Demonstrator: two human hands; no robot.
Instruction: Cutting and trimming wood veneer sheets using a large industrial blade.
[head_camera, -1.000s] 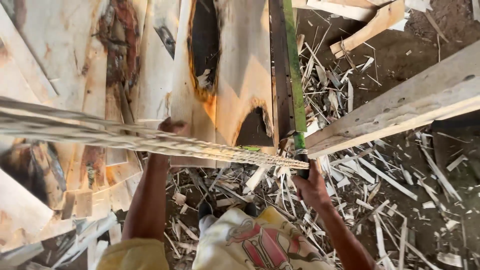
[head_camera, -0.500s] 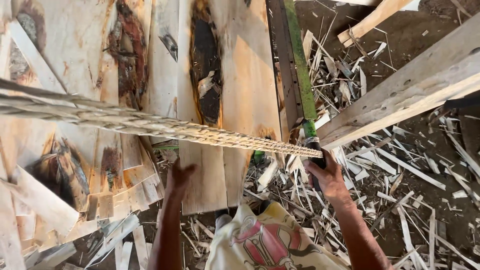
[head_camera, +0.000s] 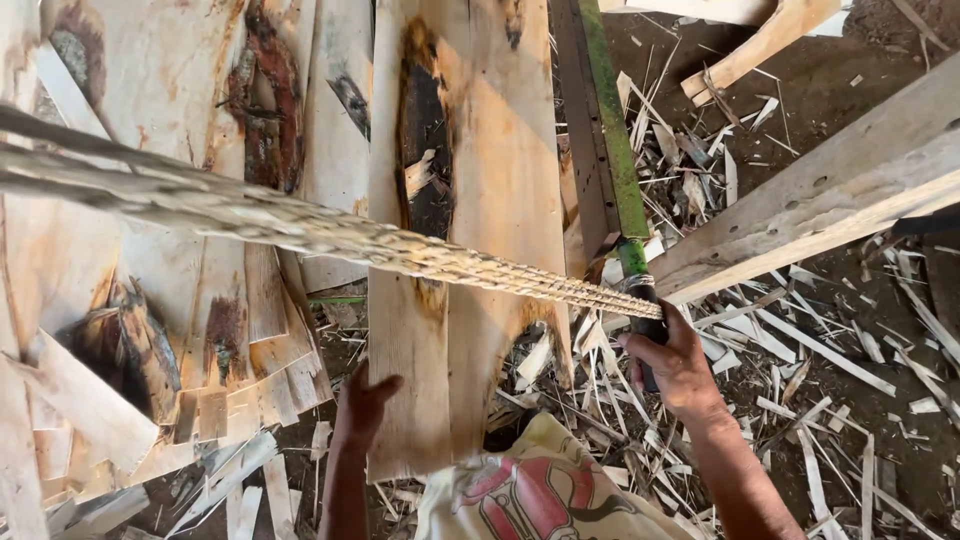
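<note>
Nearest, the left hand (head_camera: 362, 402) presses its spread fingers against the near edge of a pale, thin wood veneer sheet (head_camera: 470, 250) with a dark burnt-looking knot hole. The right hand (head_camera: 672, 362) is clamped around the black grip of a long green metal lever (head_camera: 612, 150). A blurred, ribbed strip (head_camera: 300, 225), possibly stacked veneer edges, crosses above. Farther off, wood splinters (head_camera: 800, 380) litter the dirt.

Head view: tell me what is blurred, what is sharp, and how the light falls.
Head view: the stacked sheet edges crossing near the lens go soft toward the left border; the veneer sheet, scrap strips and both hands stay sharp. Warm, even light, brightest on the pale wood, no harsh glare. The right hand grips the dark handle; the left hand touches the sheet's lower edge.
</note>
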